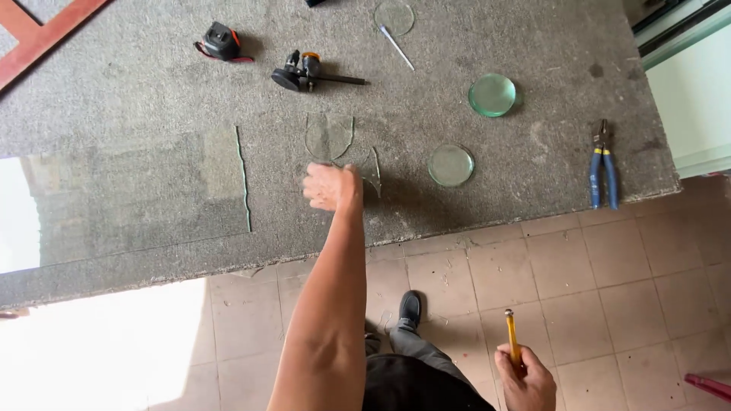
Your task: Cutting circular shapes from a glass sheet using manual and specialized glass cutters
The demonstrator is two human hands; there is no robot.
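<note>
At the centre of the frame the left hand reaches over the grey carpeted table, fingers curled loosely down onto the clear glass offcuts there; whether it pinches a piece or only presses on it cannot be told. These scraps look thin, stiff and brittle, light to lift but sharp along their broken curved edges, so flat faces or blunt corners seem the safest places to take hold; the pile under them should keep them from sliding.

At lower right the right hand is closed around a yellow-handled glass cutter, held upright over the tiled floor.

Just right of the scraps lies a round glass disc, and farther up right a thicker green-tinted disc. Blue-handled pliers lie near the right edge. At upper centre sit a black circle cutter and a pen; a tape measure lies upper left. A large glass sheet covers the left. No packages, labels or signs show
</note>
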